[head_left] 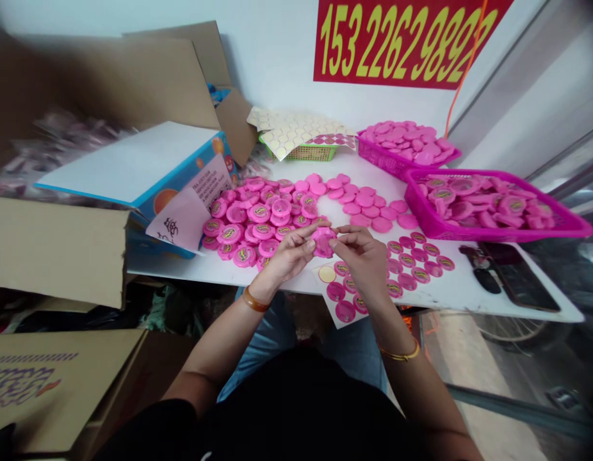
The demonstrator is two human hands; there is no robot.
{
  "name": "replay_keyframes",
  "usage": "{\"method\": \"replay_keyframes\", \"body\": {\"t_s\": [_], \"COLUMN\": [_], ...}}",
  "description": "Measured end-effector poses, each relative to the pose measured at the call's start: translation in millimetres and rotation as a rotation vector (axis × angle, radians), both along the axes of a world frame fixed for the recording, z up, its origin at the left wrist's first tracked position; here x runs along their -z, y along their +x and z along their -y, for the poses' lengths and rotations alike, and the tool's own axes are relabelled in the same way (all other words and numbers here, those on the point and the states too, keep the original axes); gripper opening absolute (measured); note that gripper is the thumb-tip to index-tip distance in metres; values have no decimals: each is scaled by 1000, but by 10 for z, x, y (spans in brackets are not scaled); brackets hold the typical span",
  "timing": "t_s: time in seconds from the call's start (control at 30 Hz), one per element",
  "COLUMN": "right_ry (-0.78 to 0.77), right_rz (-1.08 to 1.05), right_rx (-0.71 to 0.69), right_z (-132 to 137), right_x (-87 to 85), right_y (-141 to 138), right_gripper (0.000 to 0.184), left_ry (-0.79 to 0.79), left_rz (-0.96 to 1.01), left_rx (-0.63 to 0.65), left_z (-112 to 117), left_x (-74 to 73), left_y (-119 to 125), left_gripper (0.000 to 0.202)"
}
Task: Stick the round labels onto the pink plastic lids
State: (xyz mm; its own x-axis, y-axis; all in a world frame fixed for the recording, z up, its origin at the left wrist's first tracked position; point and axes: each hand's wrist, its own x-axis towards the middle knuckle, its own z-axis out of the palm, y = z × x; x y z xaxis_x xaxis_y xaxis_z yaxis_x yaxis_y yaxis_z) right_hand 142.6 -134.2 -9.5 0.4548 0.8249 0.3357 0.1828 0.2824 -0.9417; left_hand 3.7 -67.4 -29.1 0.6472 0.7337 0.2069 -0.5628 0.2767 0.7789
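Between both hands, above the table's front edge, is a round pink plastic case (323,242). My left hand (292,255) grips its left side with thumb and fingers. My right hand (364,256) pinches the right side, its thumb on the face. Below and to the right of my right hand lies a sheet of round pink stickers (344,312). More round stickers (420,275) are spread in rows to its right. A heap of pink cases with labels (260,214) sits left of my hands. Plain pink cases (366,200) lie loose behind them.
Two magenta baskets (474,232) full of pink cases stand at the right. Sticker sheets (296,125) cover a green basket (308,152) at the back. A phone (524,275) lies near the right edge. Cardboard boxes (56,246) crowd the left.
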Motion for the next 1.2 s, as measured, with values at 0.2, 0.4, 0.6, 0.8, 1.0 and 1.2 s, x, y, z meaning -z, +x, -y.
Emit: {"method": "replay_keyframes", "body": {"t_s": [0.2,0.4,0.6,0.8,1.0,1.2], "right_ry": [34,80,48,-30,-21,-9], "right_rz": [88,237,140,-41,28,-47], "right_rx": [35,137,170,20,215,2], "right_z": [31,44,33,18,94,301], "right_x": [-22,10,125,190,238,352], "right_y": [-22,-104,-140,-103,-31,2], "right_gripper": [6,9,37,39,32,28], "left_ry": [-20,-50,-89,-133,-176,-134], "left_rz": [-26,-27,-14,-3,22,31], "left_rx": [-13,-14,18,70,181,172], "left_z": [-8,7,27,52,154,271], "left_x": [17,10,46,159,231,277], "left_y": [-6,15,47,100,175,106], "left_gripper": [51,49,47,43,41,42]}}
